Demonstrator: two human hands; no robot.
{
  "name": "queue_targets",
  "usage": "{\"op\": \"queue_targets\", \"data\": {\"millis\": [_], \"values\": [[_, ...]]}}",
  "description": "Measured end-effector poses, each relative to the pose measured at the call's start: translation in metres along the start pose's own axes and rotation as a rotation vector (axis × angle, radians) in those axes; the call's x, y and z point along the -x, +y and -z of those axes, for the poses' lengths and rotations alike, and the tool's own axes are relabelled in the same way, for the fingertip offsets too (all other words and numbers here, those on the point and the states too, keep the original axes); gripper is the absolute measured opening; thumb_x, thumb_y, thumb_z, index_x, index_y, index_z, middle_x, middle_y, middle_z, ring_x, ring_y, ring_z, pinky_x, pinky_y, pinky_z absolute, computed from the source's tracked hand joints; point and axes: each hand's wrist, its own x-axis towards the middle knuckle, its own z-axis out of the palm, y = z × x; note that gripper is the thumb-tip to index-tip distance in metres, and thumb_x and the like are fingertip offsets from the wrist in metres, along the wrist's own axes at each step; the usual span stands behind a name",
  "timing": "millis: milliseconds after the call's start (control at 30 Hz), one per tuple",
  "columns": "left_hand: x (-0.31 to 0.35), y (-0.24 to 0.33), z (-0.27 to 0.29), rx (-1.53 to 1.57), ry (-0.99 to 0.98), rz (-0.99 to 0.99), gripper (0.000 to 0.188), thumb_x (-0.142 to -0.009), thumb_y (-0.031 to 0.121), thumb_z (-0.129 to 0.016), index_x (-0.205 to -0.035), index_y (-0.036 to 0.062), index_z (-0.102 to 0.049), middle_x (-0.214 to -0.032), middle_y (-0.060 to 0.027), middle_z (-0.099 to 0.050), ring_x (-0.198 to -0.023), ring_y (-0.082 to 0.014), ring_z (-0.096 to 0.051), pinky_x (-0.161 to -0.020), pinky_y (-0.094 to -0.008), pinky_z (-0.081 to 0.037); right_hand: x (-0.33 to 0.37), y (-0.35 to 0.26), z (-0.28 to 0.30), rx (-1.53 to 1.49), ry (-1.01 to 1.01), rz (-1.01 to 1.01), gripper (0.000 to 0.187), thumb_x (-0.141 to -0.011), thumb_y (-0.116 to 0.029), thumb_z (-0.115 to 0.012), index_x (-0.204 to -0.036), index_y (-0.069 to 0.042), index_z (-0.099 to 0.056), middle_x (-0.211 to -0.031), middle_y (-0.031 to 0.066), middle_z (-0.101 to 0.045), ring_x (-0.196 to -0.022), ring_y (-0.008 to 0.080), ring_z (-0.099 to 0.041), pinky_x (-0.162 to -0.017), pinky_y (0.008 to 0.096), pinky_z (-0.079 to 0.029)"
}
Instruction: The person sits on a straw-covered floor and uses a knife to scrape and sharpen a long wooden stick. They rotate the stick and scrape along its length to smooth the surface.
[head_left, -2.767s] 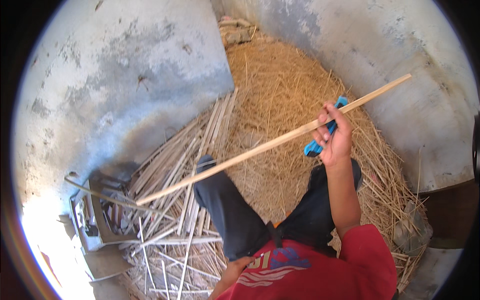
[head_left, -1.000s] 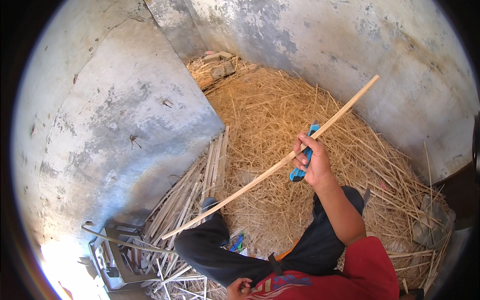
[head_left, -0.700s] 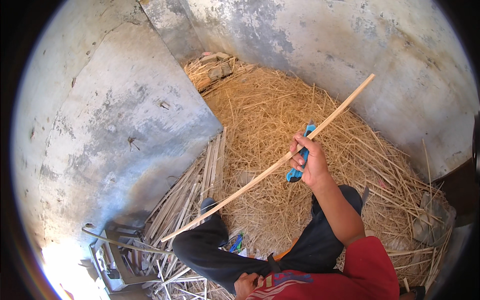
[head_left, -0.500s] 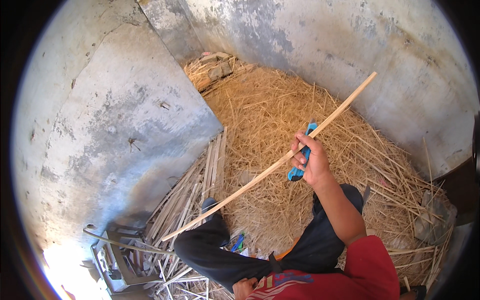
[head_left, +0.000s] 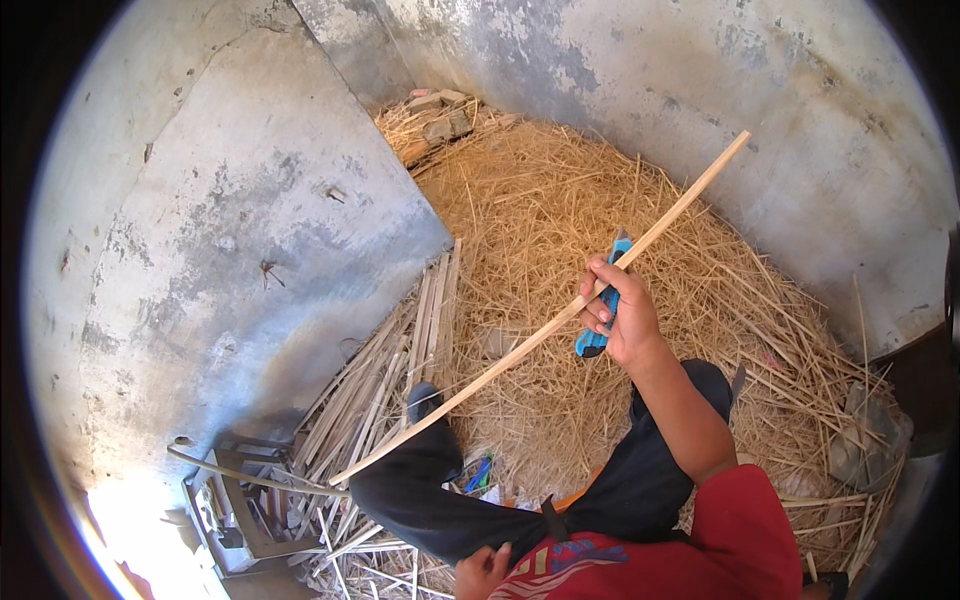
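Observation:
My right hand [head_left: 628, 310] is closed around a long, pale wooden strip [head_left: 520, 352], possibly bamboo. The same hand also holds a blue box cutter [head_left: 594, 342], its blade end pointing up past the strip. The strip slants from the upper right, in front of the wall, down to the lower left by my bent knee. My left hand [head_left: 482, 573] is low in front of my red shirt, apart from the strip. Its fingers are loosely bent and a little apart, with nothing visible in them; part of this hand is cut off by the lower edge.
Shavings [head_left: 540, 220] cover the floor around my legs. Several long strips [head_left: 425, 310] lie along the left wall [head_left: 230, 220]. A wooden frame [head_left: 240, 515] stands at the lower left. Bricks [head_left: 445, 125] sit in the far corner, and a grey bag-like object [head_left: 868, 440] lies at right.
My left hand has shifted slightly and its fingers have loosened. My right hand keeps the strip and box cutter in nearly the same place; the view has tilted a little.

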Motion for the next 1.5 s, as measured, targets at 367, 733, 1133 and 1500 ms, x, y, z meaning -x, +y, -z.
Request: {"op": "queue_targets", "data": {"millis": [367, 733, 1133, 1500], "values": [[-0.148, 0.069, -0.032, 0.580, 0.180, 0.349, 0.042, -0.084, 0.031, -0.069, -0.059, 0.0011, -0.052, -0.049, -0.0127, -0.051, -0.045, -0.0287, -0.051, -0.048, -0.0381, -0.042, 0.001, -0.001, 0.002, -0.017, -0.004, 0.010, 0.007, -0.091, -0.016, -0.055, -0.089, -0.009, -0.052, -0.068, 0.0053, -0.058, -0.042, 0.0052, -0.038, -0.037, 0.0213, -0.032], [-0.097, 0.054, -0.022, 0.337, 0.272, 0.025, 0.038, -0.076, 0.028, -0.077, -0.060, 0.0061, -0.051, -0.052, -0.0088, -0.052, -0.045, -0.0251, -0.055, -0.043, -0.0342, -0.041, -0.002, -0.003, 0.009, -0.006, -0.001, 0.006, 0.007, -0.091, -0.016, -0.056, -0.087, -0.010, -0.053, -0.070, 0.0044, -0.059, -0.043, 0.0045, -0.038, -0.037, 0.0215, -0.031], [-0.046, 0.036, -0.013, 0.064, 0.464, -0.092, 0.031, -0.076, 0.020, -0.077, -0.061, 0.0085, -0.053, -0.059, -0.0071, -0.055, -0.044, -0.0239, -0.052, -0.040, -0.0343, -0.039, 0.000, 0.006, 0.003, 0.024, 0.007, -0.011, 0.008, -0.091, -0.016, -0.056, -0.088, -0.010, -0.053, -0.070, 0.0049, -0.060, -0.043, 0.0046, -0.039, -0.037, 0.0210, -0.031], [-0.127, 0.051, 0.061, 1.810, -0.055, 0.641, 0.061, -0.097, 0.058, -0.028, -0.085, 0.0037, -0.054, -0.073, -0.0081, -0.055, -0.063, -0.0197, -0.056, -0.058, -0.0312, -0.047, 0.001, 0.011, 0.006, 0.074, -0.020, 0.033, 0.015, -0.091, -0.016, -0.054, -0.080, -0.006, -0.055, -0.068, 0.0032, -0.056, -0.044, 0.0046, -0.038, -0.038, 0.0209, -0.030]]}}
